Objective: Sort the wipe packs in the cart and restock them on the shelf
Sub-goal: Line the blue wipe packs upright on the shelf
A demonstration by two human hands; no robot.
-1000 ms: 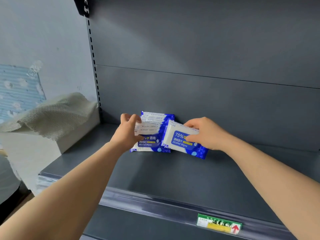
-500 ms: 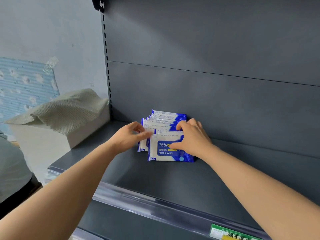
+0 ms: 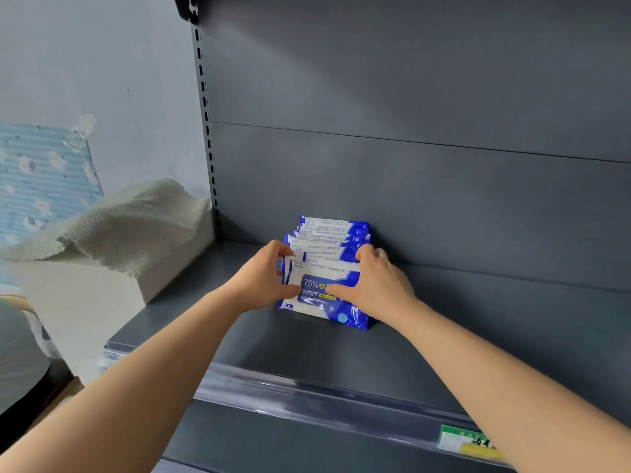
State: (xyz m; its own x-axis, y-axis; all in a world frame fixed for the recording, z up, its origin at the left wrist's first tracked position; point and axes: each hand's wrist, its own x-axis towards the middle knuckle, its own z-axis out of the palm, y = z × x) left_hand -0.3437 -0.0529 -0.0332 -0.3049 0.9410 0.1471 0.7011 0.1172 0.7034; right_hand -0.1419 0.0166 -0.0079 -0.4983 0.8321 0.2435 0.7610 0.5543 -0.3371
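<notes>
Dark grey metal shelving fills the view, with a pale wall to the left. On the shelf (image 3: 307, 353), at its far side against the back panel (image 3: 444, 199), stands a row of blue and white wipe packs (image 3: 327, 233), one behind another.

I see my left hand (image 3: 259, 281) curled round the left end of the front pack (image 3: 321, 295), fingers behind it and thumb on its printed face. My right hand (image 3: 379, 285) grips the right end, fingers hooked over the top edge and thumb lying across the face. I judge this two-sided hold is meant to square the pack against those behind it, so the row stands neat.

Each pack stands on a long edge, tipped slightly back toward the panel. The long axis runs left to right along the shelf. The label, reading 75% Alcohol Wipes, faces near, toward a shopper.

A price tag (image 3: 467, 442) sits in the near edge rail, to the right. Left of the shelving, a white box (image 3: 112, 302) carries a crumpled pale cloth (image 3: 129, 227). The cart is out of view.
</notes>
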